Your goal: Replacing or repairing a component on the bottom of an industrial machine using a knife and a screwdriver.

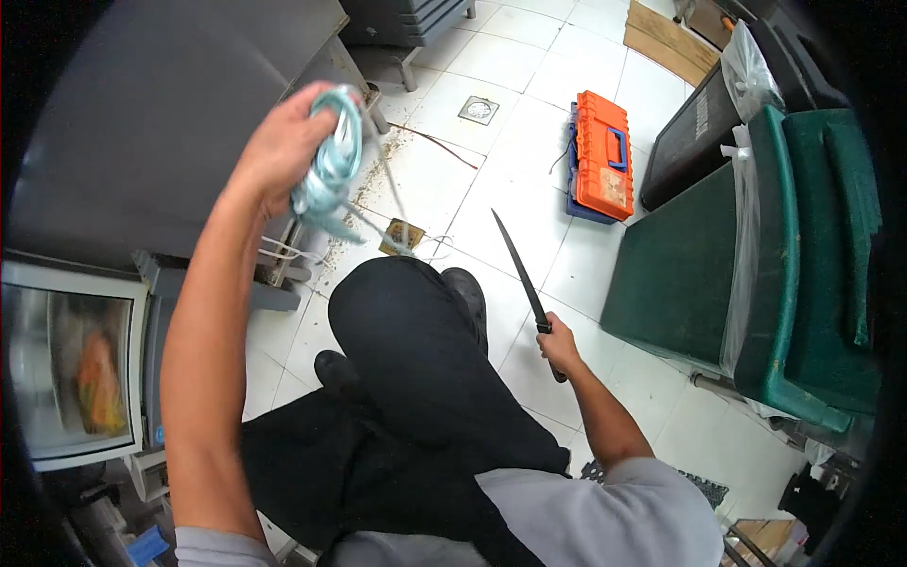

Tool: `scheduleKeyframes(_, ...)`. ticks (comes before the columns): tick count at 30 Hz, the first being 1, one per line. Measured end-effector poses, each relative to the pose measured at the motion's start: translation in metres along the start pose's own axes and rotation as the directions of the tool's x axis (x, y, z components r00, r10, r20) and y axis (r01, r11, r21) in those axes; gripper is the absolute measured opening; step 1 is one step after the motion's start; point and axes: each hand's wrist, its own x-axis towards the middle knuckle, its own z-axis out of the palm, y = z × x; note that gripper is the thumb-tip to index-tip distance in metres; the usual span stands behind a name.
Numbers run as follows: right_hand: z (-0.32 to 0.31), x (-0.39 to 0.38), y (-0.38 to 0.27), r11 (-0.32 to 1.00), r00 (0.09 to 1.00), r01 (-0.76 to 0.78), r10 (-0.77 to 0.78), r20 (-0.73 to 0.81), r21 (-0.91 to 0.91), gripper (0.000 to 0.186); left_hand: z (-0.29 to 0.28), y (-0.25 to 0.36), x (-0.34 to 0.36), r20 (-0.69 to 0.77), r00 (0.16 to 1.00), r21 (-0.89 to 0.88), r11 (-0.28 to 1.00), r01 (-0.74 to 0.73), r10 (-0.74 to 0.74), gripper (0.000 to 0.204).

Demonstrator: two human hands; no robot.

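Observation:
My left hand (283,142), raised at the upper left, is closed round a bundle of pale blue-green cord (333,165). Loose strands trail from the bundle toward my knee and look smeared by motion. At the right, my right hand (559,346) grips the dark handle of a long knife (518,260). The blade is narrow and dark, and its tip points up and away toward the floor's middle. The two hands are well apart, on either side of my bent knee in black trousers (406,331).
An orange toolbox (605,156) with a blue handle lies on the white tiled floor (515,161). Large green bins (675,265) stand at right. Grey metal cabinets (179,113) and a glass-fronted unit (76,369) are at left. Brownish debris (383,175) and a floor drain (479,110) lie ahead.

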Motion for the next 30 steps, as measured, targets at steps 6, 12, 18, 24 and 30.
scheduleKeyframes(6,-0.076,-0.098,-0.132,0.873,0.967,0.081,-0.186,0.175,0.481,0.008,0.009,0.038,-0.005,0.176,0.949,-0.03,0.965,-0.26,0.261,0.025)
scheduleKeyframes(12,-0.094,-0.095,-0.238,0.831,0.956,0.191,-0.278,0.093,0.523,0.011,0.043,-0.057,-0.008,0.436,0.889,0.489,0.793,-0.364,0.139,0.035)
scheduleKeyframes(18,-0.15,-0.141,-0.325,0.842,0.93,0.318,-0.366,0.028,0.436,0.016,0.094,-0.049,-0.002,0.39,0.859,-0.285,0.931,-0.229,0.331,0.042)
scheduleKeyframes(24,-0.177,-0.185,-0.355,0.803,0.92,0.318,-0.39,0.041,0.503,0.016,0.121,-0.026,-0.007,0.409,0.825,-0.212,0.92,-0.331,0.391,0.035)
scheduleKeyframes(30,-0.178,-0.2,-0.341,0.852,0.939,0.337,-0.336,-0.075,0.402,0.017,0.16,-0.036,-0.013,0.303,0.718,0.491,0.543,-0.681,0.627,0.019)
